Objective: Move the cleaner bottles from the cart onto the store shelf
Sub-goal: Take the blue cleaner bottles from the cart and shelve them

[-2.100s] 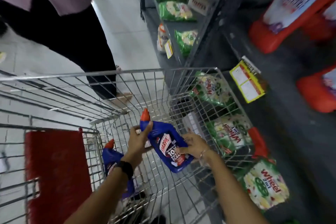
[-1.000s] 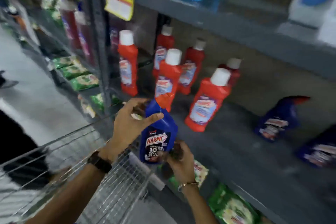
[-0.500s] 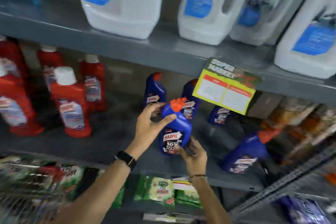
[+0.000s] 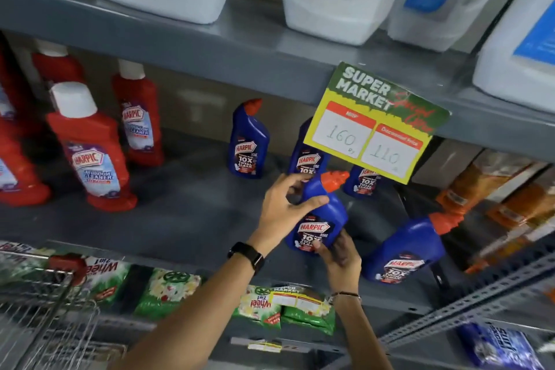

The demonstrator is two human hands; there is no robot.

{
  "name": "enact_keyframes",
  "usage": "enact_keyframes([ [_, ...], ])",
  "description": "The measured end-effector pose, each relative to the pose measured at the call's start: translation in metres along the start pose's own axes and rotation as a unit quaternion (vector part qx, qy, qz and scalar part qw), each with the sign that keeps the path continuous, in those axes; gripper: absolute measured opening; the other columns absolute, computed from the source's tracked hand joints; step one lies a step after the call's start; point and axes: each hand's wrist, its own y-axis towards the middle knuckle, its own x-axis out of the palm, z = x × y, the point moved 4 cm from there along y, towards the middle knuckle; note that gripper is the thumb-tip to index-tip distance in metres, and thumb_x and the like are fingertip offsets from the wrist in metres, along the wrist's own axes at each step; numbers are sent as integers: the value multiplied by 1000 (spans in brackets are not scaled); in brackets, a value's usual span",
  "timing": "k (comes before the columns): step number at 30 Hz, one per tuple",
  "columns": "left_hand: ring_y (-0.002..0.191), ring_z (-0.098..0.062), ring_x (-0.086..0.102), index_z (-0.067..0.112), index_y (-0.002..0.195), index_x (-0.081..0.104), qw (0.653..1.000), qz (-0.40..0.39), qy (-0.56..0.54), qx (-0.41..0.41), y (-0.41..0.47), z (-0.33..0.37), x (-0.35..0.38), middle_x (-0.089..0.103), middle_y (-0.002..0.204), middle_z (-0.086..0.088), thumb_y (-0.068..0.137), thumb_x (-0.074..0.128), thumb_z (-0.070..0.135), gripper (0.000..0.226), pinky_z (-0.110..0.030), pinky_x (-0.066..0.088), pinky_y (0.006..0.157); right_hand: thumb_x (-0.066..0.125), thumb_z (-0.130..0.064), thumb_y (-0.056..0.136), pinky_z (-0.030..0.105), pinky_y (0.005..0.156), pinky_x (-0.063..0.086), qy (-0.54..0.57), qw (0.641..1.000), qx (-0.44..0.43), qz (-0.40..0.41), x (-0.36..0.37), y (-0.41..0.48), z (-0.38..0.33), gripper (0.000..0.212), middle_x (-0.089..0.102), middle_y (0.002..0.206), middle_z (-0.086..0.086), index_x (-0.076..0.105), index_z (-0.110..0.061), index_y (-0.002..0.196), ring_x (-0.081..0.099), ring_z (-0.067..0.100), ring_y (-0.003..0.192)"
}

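— Two hands on one bottle. What have you got?

— My left hand (image 4: 280,213) is wrapped round the neck and shoulder of the blue Harpic bottle (image 4: 319,219), thumb across the front, fingers behind. My right hand (image 4: 339,258) is cupped under its base, fingertips closed on the bottom edge.

— Where's it sitting?

— Over the grey shelf (image 4: 186,219), near the front lip. Whether the base is touching down, I can't tell; my right hand hides it.

— How's it lying?

— Long axis nearly upright, orange cap (image 4: 333,180) tipped up and to the right, label facing me.

— Room to land it?

— Three matching bottles stand behind it at the back; one more (image 4: 402,252) leans just to the right. Open shelf lies to the left, before the red bathroom cleaner bottles (image 4: 90,153). The price card (image 4: 375,126) hangs just above the cap, so I reckon low and level is the safe way in.

— And the cart?

— Its wire corner (image 4: 45,309) is down at my left, well apart.
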Motion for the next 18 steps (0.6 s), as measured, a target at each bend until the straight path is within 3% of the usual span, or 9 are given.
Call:
enact_keyframes([
  [4,96,-4,62,25,114,60,998,-8,-43,-36,-10,4,2,62,112,-2,71,79,26,47,-21,51,83,68,7,73,20,81,55,15,1000,-1,25,4,-12,-10,58,62,113,15,47,-1,126,65,2,94],
  [6,107,-4,59,36,117,55,995,-26,-83,-43,-20,7,-8,60,121,4,73,77,26,50,-19,50,88,71,4,71,30,91,49,28,992,-5,121,5,-30,-19,62,58,121,18,45,-5,127,59,16,105],
  [8,108,0,59,46,113,53,994,-18,-99,-32,-33,8,-38,61,118,16,76,75,26,48,-15,48,90,72,0,72,21,87,44,4,974,-31,226,18,-58,-30,56,56,120,18,49,-8,122,56,13,102],
  [10,102,-2,63,42,109,57,992,40,-117,-24,-51,4,-89,68,105,19,75,73,22,43,-23,51,91,69,-2,75,12,78,42,6,970,-64,235,57,-89,-42,46,56,113,15,51,-9,116,54,-1,94],
  [11,95,-3,65,37,106,59,987,91,-128,-21,-62,0,-124,71,98,18,73,73,18,40,-25,53,88,67,-1,76,7,75,43,34,977,-61,201,87,-104,-47,42,56,111,12,51,-10,114,53,-5,91],
  [13,80,-1,68,25,101,59,965,218,-146,-21,-92,-14,-205,74,85,15,71,70,5,37,-18,54,78,63,5,78,8,70,47,79,993,-38,77,159,-134,-54,37,55,107,12,51,-10,109,56,4,88],
  [15,72,1,67,19,95,57,921,366,-128,-31,-141,-34,-295,74,77,13,77,59,-13,36,-14,53,70,62,8,77,28,71,51,83,994,-15,-68,240,-172,-62,32,58,101,15,53,-3,106,59,24,85],
  [16,71,1,66,19,92,56,891,438,-111,-48,-172,-47,-339,72,76,11,80,54,-17,38,-15,52,70,63,8,77,31,70,51,79,987,-4,-138,279,-193,-64,31,60,97,12,54,-1,105,60,27,83],
  [18,73,1,61,24,90,55,831,542,-72,-102,-245,-75,-414,65,81,12,84,54,-11,36,-18,50,72,65,5,76,13,65,48,71,956,20,-284,353,-241,-64,33,58,90,3,55,0,107,58,17,75],
])
